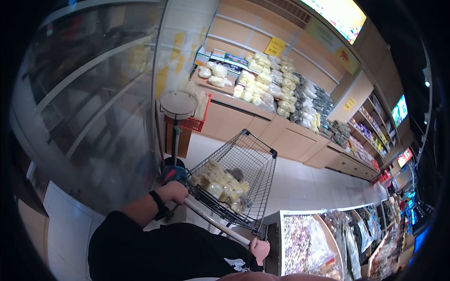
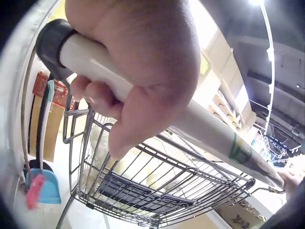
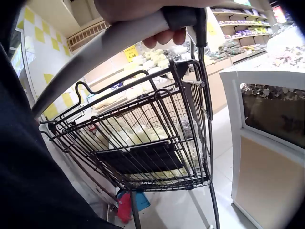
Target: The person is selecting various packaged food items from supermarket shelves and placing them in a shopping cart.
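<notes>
A black wire shopping cart (image 1: 255, 161) stands before the person, with clear bags of pale yellowish goods (image 1: 218, 182) and a dark round item in it. The left hand (image 1: 176, 192) grips the left end of the pale handle bar (image 1: 213, 219); in the left wrist view that hand (image 2: 143, 62) has its fingers curled round the bar. At the bar's other end the right hand (image 1: 259, 249) holds on; its fingertips show under the bar in the right wrist view (image 3: 164, 38).
Stacked bagged goods (image 1: 262, 79) fill a wooden shelf counter ahead. A glass panel (image 1: 108, 117) stands at the left, beside a round-topped stand (image 1: 178, 104), a red crate (image 1: 201, 114) and a blue dustpan (image 2: 47, 186). Bins of dried goods (image 1: 304, 243) stand close on the right.
</notes>
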Action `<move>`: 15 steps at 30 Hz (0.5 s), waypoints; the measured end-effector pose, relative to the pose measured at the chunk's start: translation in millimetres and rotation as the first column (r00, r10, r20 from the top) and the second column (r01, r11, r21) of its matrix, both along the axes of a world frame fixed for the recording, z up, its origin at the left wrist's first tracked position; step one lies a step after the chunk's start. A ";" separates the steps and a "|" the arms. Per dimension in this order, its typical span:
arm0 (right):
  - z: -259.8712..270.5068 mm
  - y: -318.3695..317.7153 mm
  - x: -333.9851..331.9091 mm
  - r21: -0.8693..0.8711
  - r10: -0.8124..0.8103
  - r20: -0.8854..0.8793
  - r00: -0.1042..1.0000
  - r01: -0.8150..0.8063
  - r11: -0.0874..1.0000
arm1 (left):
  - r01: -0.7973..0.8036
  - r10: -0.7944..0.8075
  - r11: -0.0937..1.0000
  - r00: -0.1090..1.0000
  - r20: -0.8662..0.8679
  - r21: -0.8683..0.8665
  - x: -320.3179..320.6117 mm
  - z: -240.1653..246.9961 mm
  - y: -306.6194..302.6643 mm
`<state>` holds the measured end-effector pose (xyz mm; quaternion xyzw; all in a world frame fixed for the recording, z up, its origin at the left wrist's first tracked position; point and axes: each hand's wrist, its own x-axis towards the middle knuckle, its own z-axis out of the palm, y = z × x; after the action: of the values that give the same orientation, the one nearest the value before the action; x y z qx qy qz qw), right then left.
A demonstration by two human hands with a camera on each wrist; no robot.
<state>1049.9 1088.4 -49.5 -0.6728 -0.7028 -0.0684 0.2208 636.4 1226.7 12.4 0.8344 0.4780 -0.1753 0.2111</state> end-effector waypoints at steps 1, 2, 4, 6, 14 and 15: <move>-1.1 12.4 2.8 -0.005 -0.003 0.002 1.000 0.003 1.000 | -0.011 0.011 1.000 1.000 -0.005 -0.003 3.6 1.3 13.8; 0.0 23.7 5.0 -0.012 0.002 -0.005 1.000 -0.002 1.000 | -0.004 0.004 1.000 1.000 -0.014 0.014 8.5 1.5 27.9; 2.2 44.7 8.6 -0.010 -0.024 0.018 1.000 0.024 1.000 | -0.003 0.003 1.000 1.000 -0.031 0.021 16.7 1.1 53.9; 3.9 65.1 15.2 -0.041 -0.047 0.040 0.998 0.049 0.998 | 0.025 -0.023 0.998 0.999 -0.028 0.055 25.8 -1.6 79.1; -20.1 137.7 60.0 -0.014 -0.125 0.046 0.991 0.126 0.992 | 0.062 -0.061 0.997 0.998 -0.012 0.038 71.0 -14.8 174.3; -28.7 148.2 66.4 0.002 -0.147 0.053 0.988 0.147 0.989 | 0.086 -0.085 0.996 0.996 -0.016 0.034 76.9 -11.9 185.8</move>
<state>1116.2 1236.6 -78.2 -0.7209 -0.6570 -0.1017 0.1959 713.3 1412.5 0.5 0.8562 0.4464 -0.1820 0.1856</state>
